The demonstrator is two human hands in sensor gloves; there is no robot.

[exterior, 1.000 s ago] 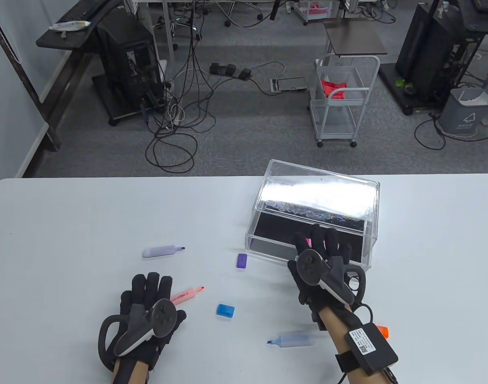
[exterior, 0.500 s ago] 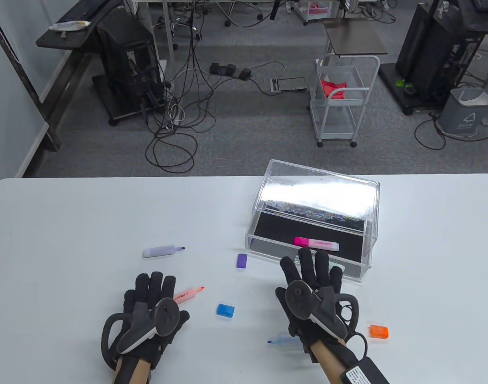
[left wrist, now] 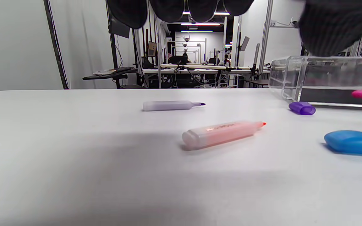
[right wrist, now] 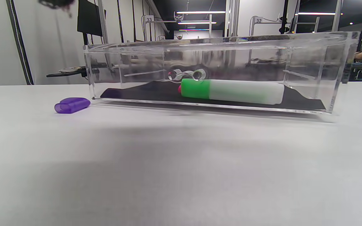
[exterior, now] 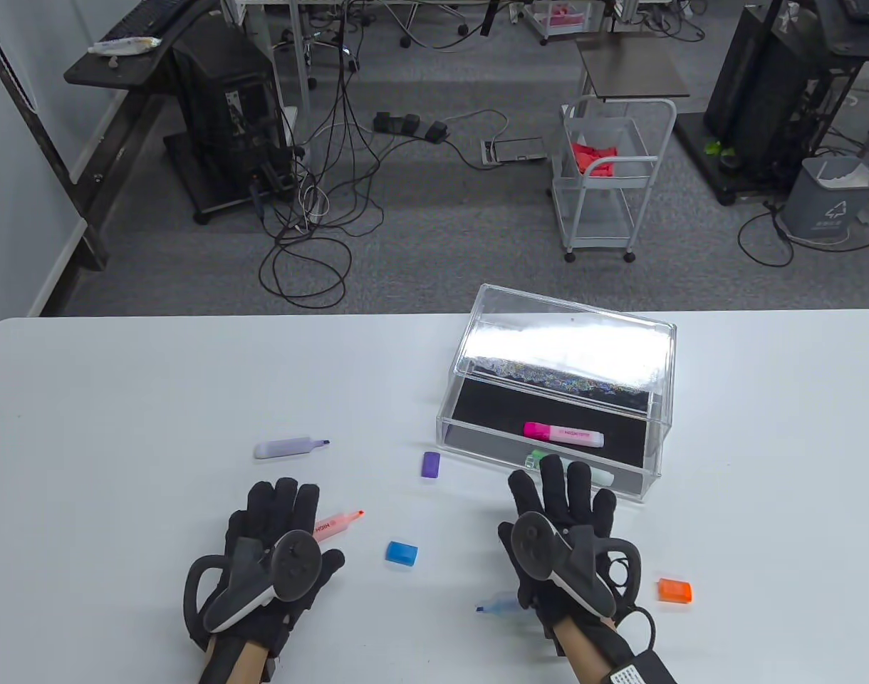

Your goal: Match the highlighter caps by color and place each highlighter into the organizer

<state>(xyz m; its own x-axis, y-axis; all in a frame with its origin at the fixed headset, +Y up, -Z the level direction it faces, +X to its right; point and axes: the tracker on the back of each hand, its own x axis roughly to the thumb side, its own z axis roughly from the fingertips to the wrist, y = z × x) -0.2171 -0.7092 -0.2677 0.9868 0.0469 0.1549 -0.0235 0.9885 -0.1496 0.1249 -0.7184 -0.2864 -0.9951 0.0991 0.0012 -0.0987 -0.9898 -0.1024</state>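
Note:
The clear acrylic organizer (exterior: pixel 657 434) (right wrist: pixel 341 62) holds a capped pink highlighter (exterior: pixel 563 433) and a capped green highlighter (right wrist: pixel 231 91). My right hand (exterior: pixel 559 499) hovers flat and empty just in front of the box. My left hand (exterior: pixel 281 509) hovers flat over the tail of the uncapped orange highlighter (exterior: pixel 338 522) (left wrist: pixel 222 134), holding nothing. An uncapped purple highlighter (exterior: pixel 290 447) (left wrist: pixel 171 105) lies further out. An uncapped blue highlighter (exterior: pixel 497 604) shows partly under my right wrist. Loose caps lie about: purple (exterior: pixel 431 464) (right wrist: pixel 72 104), blue (exterior: pixel 402 553) (left wrist: pixel 352 142), orange (exterior: pixel 674 591).
The white table (exterior: pixel 121 399) ends at a far edge beyond the organizer. Past it stand a white wire cart (exterior: pixel 605 178), cables on the floor and dark desks.
My right hand let go of the pink highlighter inside the organizer and drew back toward me. My left hand drifted slightly right over the orange highlighter.

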